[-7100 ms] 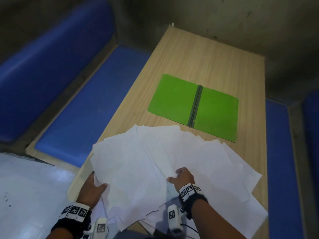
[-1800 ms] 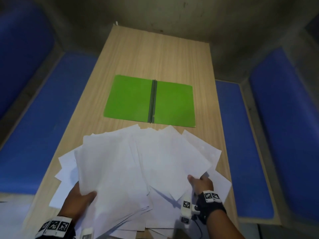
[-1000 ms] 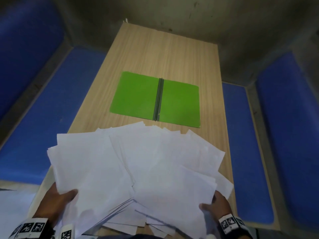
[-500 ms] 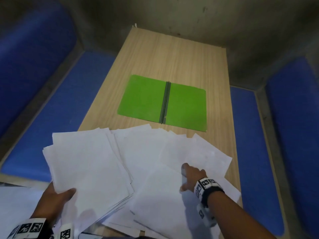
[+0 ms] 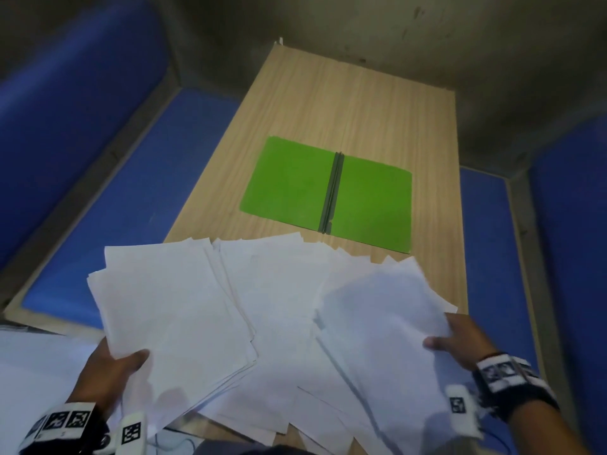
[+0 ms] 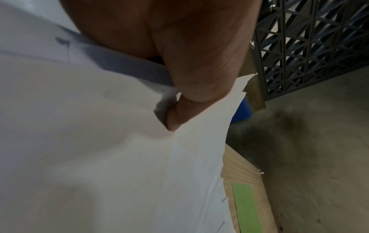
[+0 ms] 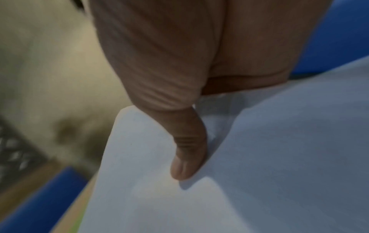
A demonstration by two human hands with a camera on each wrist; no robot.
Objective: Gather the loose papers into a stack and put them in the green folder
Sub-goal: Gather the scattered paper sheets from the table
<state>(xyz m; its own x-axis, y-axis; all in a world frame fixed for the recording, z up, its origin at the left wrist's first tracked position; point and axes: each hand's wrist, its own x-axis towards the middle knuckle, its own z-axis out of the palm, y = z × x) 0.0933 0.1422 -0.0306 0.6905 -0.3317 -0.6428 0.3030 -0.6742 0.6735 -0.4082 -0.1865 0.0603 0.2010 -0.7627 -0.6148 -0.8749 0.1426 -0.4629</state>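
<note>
The papers (image 5: 276, 310) are plain white sheets fanned messily over the near end of the table (image 5: 345, 103), no readable writing. The left hand (image 5: 108, 369) pinches one bundle, the right hand (image 5: 460, 339) another. The green folder (image 5: 295, 185) lies open just beyond.

right hand (image 5: 460, 339) left the sheet tops and now grips the papers' (image 5: 279, 307) right edge

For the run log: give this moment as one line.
stage: gathering | left hand: grips left sheaf of papers | right hand: grips right sheaf | green folder: open, flat, no papers inside
</note>
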